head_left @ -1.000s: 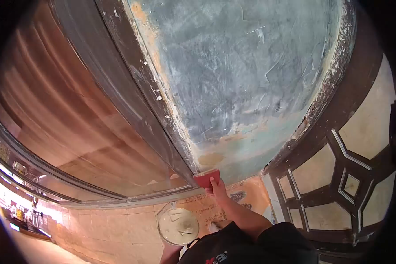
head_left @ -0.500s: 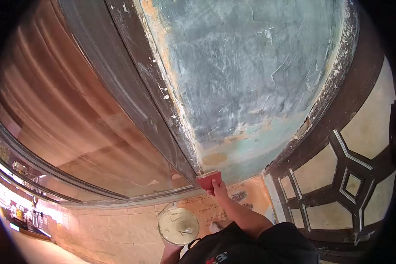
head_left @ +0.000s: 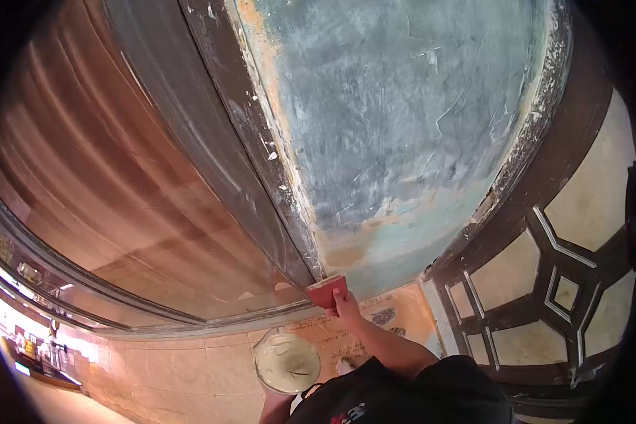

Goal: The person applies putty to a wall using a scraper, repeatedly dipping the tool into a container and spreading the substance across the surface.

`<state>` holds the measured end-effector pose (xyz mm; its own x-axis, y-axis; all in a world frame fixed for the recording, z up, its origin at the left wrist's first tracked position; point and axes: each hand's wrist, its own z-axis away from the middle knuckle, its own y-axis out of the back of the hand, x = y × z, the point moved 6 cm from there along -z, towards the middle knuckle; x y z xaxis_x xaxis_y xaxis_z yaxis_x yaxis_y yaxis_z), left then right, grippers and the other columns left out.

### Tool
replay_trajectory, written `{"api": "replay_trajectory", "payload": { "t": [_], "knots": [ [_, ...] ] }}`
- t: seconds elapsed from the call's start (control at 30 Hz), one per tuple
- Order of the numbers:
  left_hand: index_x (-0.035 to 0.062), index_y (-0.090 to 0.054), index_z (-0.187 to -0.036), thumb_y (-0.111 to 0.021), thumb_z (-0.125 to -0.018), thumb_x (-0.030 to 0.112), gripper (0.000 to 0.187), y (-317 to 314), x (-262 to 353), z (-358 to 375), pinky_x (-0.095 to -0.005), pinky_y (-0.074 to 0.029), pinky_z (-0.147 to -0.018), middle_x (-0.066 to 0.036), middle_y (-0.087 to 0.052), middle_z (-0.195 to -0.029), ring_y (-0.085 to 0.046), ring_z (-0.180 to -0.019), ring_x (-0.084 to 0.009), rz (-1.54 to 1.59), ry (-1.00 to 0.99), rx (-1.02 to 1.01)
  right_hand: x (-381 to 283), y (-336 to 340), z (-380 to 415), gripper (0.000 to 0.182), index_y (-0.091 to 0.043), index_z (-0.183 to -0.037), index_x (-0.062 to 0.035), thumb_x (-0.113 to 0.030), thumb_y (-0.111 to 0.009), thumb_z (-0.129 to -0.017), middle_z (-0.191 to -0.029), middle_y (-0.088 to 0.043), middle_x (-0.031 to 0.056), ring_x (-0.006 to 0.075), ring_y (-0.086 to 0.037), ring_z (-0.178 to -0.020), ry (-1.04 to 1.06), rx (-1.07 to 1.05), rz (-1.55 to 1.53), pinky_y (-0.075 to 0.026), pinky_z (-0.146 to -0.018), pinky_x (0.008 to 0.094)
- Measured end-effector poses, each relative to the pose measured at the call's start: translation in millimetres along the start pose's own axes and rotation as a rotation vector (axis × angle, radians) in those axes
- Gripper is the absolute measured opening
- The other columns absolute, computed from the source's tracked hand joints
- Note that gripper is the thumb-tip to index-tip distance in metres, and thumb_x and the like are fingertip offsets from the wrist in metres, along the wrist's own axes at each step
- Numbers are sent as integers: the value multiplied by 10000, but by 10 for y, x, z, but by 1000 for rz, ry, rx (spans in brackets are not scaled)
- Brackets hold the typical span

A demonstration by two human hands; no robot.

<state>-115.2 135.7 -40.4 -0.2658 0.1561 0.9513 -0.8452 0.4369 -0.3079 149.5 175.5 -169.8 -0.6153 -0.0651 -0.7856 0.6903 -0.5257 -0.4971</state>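
Here's my right hand (head_left: 343, 305) out in front, fingers closed round a red spreader (head_left: 325, 292), thumb lying on its face, and the blade is right at the lower left corner of the patchy blue-green wall (head_left: 403, 113), by the foot of the dark brown frame (head_left: 251, 159). There's a pale edge along the top of that blade; whether it's pressing on the surface, I can't tell from here. Down below, my left hand (head_left: 278, 398) is at the underside of a round tub (head_left: 256, 364), its fingers hidden, so I can't say how far they're spread. In the tub sits creamy paste (head_left: 287, 357), its surface swirled and ridged. Just beside it, an orange sheet (head_left: 332, 332) with dark marks covers the tiled floor (head_left: 177, 374), and off to my right stands a brown latticed panel (head_left: 533, 254).
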Motion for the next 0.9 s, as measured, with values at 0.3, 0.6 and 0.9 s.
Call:
{"api": "replay_trajectory", "payload": {
  "t": [0.3, 0.6, 0.9],
  "knots": [
    [51, -452, -1351, -774, -783, 73, 654, -198, 252, -102, -372, -503, -951, -105, -565, -1286, -582, -1133, -202, -172, -99, -65, -258, -84, -306, 383, -498, -1144, -64, -419, -494, -999, -876, -664, 67, 143, -647, -613, 29, 70, 104, -568, -551, 276],
    [68, -440, -1362, -654, -900, 145, 515, -206, 424, -43, -405, -476, -989, -104, -551, -1295, -554, -1177, -217, -496, -143, -104, -87, 194, 205, 432, -500, -1210, -97, -461, -519, -977, -905, -676, 56, 138, -654, -681, 10, 23, 44, -567, -598, 282],
    [82, -389, -1402, -633, -914, 149, 549, -123, 151, -79, -422, -478, -991, -108, -516, -1334, -549, -1183, -236, -196, -70, -93, -425, 389, -215, 445, -526, -1192, -95, -480, -527, -968, -937, -678, 58, 149, -658, -680, 42, 130, 49, -570, -610, 287]
  ]
}}
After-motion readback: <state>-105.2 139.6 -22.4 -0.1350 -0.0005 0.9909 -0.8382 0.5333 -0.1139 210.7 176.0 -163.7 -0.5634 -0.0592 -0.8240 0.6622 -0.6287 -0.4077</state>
